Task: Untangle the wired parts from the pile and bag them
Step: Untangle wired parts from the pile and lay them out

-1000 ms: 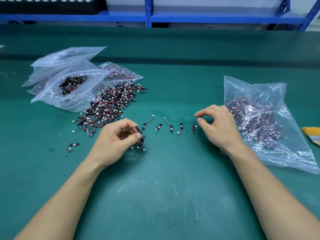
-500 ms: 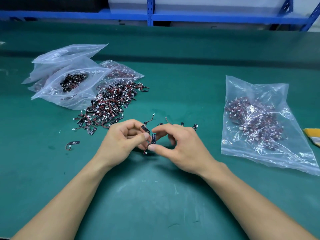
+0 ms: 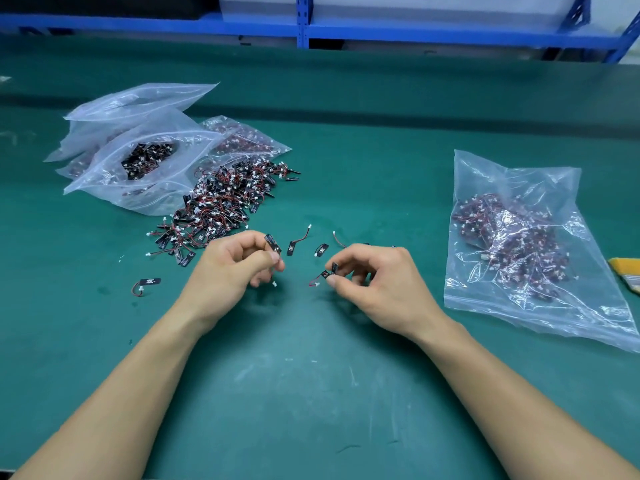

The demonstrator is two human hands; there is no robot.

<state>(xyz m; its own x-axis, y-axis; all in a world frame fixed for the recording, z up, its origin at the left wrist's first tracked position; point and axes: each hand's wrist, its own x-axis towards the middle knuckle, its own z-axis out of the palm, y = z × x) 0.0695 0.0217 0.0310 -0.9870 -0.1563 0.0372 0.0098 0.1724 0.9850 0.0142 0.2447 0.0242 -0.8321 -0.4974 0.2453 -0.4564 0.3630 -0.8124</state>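
Both hands hover low over the green tabletop [image 3: 311, 393], a small gap between them. The left hand [image 3: 228, 271] has its grip closed on a black strip part [image 3: 273, 243], pinched between thumb and forefinger, with the strip sticking up past the fingertips. The right hand [image 3: 377, 285] pinches a second wired part [image 3: 329, 271] the same way, its red wire trailing down to the left. Just beyond the hands a few loose parts [image 3: 298, 241] lie in a row, and a lone part [image 3: 147, 284] sits apart to the left. The tangled pile [image 3: 225, 202] lies beyond the left hand, touching an open bag [image 3: 138, 164] that holds more parts. Well to the right lies a filled bag [image 3: 519, 244], with a yellow object [image 3: 627, 271] at the frame edge beside it
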